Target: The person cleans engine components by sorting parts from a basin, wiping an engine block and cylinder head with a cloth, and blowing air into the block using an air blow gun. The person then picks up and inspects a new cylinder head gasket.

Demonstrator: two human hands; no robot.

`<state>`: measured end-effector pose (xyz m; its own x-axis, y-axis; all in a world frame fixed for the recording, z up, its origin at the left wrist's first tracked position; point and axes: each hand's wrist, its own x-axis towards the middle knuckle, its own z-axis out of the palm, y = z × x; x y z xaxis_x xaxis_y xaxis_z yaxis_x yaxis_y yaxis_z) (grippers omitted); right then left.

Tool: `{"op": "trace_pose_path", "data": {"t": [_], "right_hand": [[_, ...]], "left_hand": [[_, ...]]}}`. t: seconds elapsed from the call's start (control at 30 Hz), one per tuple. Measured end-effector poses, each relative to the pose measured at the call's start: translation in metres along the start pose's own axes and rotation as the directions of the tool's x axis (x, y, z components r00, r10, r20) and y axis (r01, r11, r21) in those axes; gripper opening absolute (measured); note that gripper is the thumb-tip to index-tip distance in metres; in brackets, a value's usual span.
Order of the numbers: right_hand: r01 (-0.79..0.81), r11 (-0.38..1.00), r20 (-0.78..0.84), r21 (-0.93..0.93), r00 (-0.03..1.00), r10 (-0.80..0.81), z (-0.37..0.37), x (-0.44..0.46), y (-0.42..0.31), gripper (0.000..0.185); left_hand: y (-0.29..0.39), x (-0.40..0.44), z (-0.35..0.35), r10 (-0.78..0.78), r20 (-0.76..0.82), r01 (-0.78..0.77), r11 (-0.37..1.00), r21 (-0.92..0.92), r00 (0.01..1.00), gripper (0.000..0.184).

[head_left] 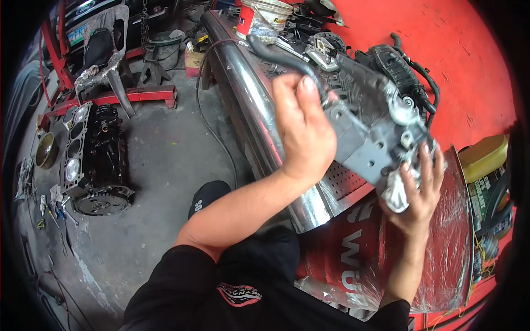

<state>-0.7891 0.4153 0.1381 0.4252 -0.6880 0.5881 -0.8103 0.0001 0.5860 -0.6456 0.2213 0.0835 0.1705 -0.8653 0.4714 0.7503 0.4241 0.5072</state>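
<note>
A grey metal engine part (pixel 361 151) with bolt holes and round fittings is tilted above the bench, slightly blurred. My left hand (pixel 305 128) is closed at its left end, fingers curled beside a thick black hose (pixel 287 59); the exact grip is partly hidden. At the lower right end, my right hand (pixel 417 190) presses a crumpled white rag (pixel 395 193) against the part, with the fingers reaching up over its fittings.
A perforated metal bench (pixel 345 185) with a shiny rolled edge holds a bucket (pixel 264 19) and loose engine parts. A red drum (pixel 381 248) stands nearest me. An engine block (pixel 96 151) lies on the floor at left, beside scattered tools. A cable (pixel 207 118) trails along the floor.
</note>
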Motion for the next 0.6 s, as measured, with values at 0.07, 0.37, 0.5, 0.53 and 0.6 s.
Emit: {"op": "trace_pose_path", "data": {"t": [0.07,0.37,0.5,0.53,0.6], "right_hand": [[0.001,1.0,0.011,0.012,1.0,-0.002,-0.008,0.017,0.018,0.08],[-0.034,0.999,-0.105,0.011,0.994,0.035,-0.012,0.068,0.075,0.083],[-0.107,0.993,-0.258,-0.04,0.962,0.093,0.004,0.068,0.088,0.084],[-0.178,0.984,-0.273,0.017,0.946,0.176,0.006,0.068,0.09,0.084],[-0.152,0.988,-0.257,0.036,0.954,0.156,0.004,0.072,0.095,0.089]], "left_hand": [[0.009,0.015,0.019,-0.005,0.003,0.005,0.999,0.032,1.0,0.021],[0.004,0.099,0.101,-0.22,-0.102,0.222,0.975,0.008,0.97,0.021],[0.005,0.125,0.116,-0.236,0.0,0.212,0.872,-0.44,0.972,0.015],[0.005,0.131,0.119,-0.233,0.005,0.211,0.873,-0.439,0.973,0.015],[0.005,0.136,0.122,-0.257,0.06,0.259,0.876,-0.407,0.964,0.011]]}}
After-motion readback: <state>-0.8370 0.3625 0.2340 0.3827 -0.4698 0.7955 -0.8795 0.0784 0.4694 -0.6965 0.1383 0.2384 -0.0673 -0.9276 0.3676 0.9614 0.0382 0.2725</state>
